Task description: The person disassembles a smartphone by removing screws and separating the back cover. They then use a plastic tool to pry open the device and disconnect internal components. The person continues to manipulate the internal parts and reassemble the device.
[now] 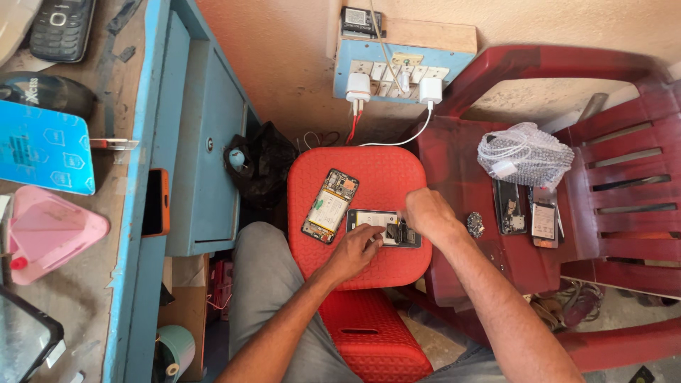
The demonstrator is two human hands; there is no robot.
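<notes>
Down on the red stool (383, 177), both hands are working over an opened phone (383, 228) lying flat near its front edge. Left hand (355, 250) is resting half-curled, its fingertips (374, 232) pressing on the phone's near side. Right hand (425, 213) is bunching its fingers tightly over the phone's right end; whether it is pinching anything I cannot tell. Just beside, a second opened phone (330, 206) is lying tilted.
</notes>
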